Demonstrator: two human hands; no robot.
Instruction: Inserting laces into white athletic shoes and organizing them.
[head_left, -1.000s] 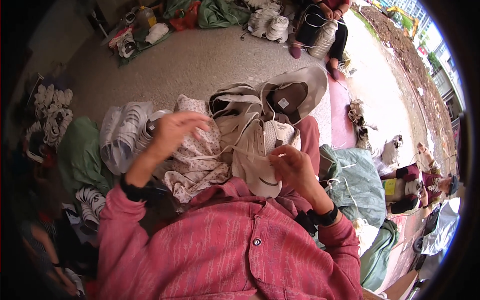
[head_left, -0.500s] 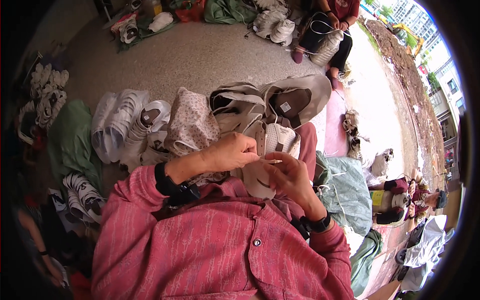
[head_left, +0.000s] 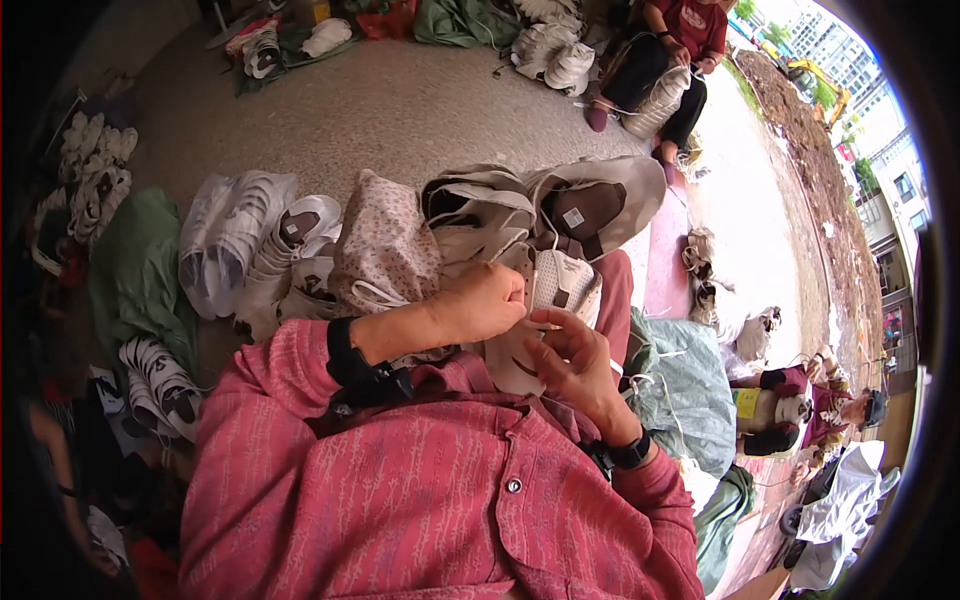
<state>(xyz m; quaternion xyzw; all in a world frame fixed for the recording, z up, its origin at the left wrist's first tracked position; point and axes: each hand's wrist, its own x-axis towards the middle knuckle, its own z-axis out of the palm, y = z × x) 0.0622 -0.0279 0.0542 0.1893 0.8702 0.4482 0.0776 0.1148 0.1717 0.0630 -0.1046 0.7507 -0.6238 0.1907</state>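
Observation:
Over my lap, my left hand (head_left: 482,303) is closed in a pinch, its fingertips turned toward my right hand. My right hand (head_left: 580,365) has its thumb and forefinger bent close together, with the other fingers curled. Whatever lies in the fingers is too thin or hidden to make out. Just beyond them rests a white perforated shoe upper (head_left: 562,283) with brown parts. Farther out are a beige shoe upper (head_left: 625,200) with a dark lining and small white label, and a stack of beige uppers (head_left: 480,200). A flowered cloth bundle (head_left: 385,235) sits beside my left forearm.
Stacked white uppers in clear plastic (head_left: 235,240) and a green sack (head_left: 145,280) stand to the left. A grey-green sack (head_left: 685,385) lies by my right arm. One person (head_left: 680,50) sits at the far right handling laced uppers; another person (head_left: 815,395) sits at the right.
A thin pale tip that showed between my fingers no longer stands out. My hands have shifted only slightly. The seated person at the far right has moved their hands apart.

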